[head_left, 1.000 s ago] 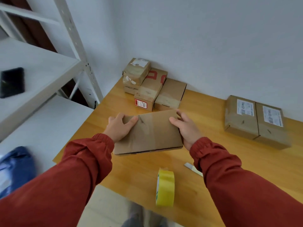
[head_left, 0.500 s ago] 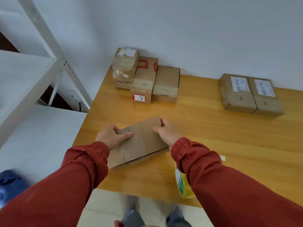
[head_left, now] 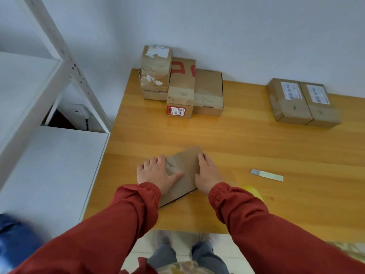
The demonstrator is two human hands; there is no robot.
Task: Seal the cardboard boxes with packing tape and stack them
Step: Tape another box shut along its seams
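Note:
A flat cardboard box (head_left: 185,171) lies on the wooden table (head_left: 246,147) close to its near edge, turned at an angle. My left hand (head_left: 156,175) grips its left side, thumb on top. My right hand (head_left: 207,173) presses against its right side. A yellow tape roll (head_left: 253,191) peeks out behind my right sleeve, mostly hidden. A group of sealed boxes (head_left: 181,86) sits against the wall at the far left corner, one of them resting on another. Two labelled boxes (head_left: 302,101) stand side by side at the far right.
A small flat metal blade (head_left: 266,175) lies on the table right of my hands. White metal shelving (head_left: 49,119) stands left of the table. A blue bag (head_left: 13,234) is at the lower left. My legs and feet show below the table edge.
I have brought the flat box down and towards me, from near the far boxes to the near edge of the table. The view has tilted downward. The tape roll now sits behind my right sleeve.

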